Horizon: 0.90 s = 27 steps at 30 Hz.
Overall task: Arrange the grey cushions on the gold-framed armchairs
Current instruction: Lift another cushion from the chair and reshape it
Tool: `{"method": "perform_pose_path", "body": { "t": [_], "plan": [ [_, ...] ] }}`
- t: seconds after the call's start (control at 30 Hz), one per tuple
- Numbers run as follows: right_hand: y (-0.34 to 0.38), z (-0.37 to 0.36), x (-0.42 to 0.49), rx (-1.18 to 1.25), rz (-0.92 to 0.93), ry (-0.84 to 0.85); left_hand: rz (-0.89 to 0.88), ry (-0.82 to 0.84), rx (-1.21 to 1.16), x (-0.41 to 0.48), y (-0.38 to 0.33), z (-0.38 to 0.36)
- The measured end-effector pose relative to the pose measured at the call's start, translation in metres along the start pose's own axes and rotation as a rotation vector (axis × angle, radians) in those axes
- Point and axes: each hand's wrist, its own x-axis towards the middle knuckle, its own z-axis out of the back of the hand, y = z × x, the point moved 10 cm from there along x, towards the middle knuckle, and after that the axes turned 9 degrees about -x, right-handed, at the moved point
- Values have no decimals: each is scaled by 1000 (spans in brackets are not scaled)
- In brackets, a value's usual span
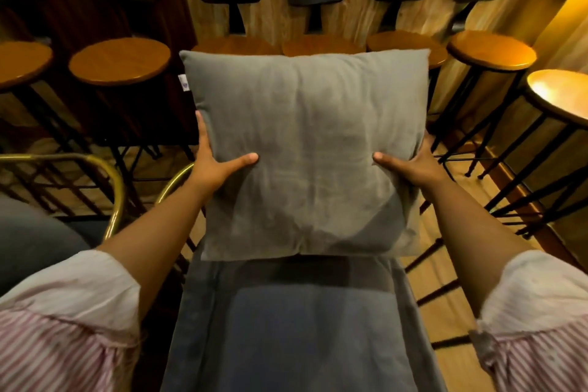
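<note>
cushion (pixel 305 149): grey, upright over the armchair (pixel 296 321) seat
left hand (pixel 219 165): gripping its left edge, thumb in front
right hand (pixel 410 165): same grip, right edge

The grey cushion (pixel 305 149) is matt, softly creased cloth; the armchair seat (pixel 299 321) is darker matt fabric; its frame (pixel 116 197) is glossy gold metal; the far stools (pixel 119 60) have smooth polished wooden tops on matt black metal legs

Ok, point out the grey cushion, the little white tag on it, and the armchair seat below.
grey cushion (pixel 305 153): head view, middle of its front face.
white tag (pixel 183 83): head view, label on the cushion's left edge seam.
armchair seat (pixel 296 328): head view, bare grey seat pad under the cushion.
</note>
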Motion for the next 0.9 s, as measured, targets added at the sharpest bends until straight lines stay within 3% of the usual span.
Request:
{"method": "perform_pose_path", "body": {
  "t": [0.17, 0.43, 0.9],
  "plan": [
    [-40, -31, 46, -3, -42, 32, -91, 36, 63, 46, 32, -18],
    [-100, -57, 61, 50, 29, -125, -190, -35, 217, 69, 91, -27],
    [-159, -82, 40, -24, 1, -39, -49, -20, 260, 46, 161, -37]
  ]
}}
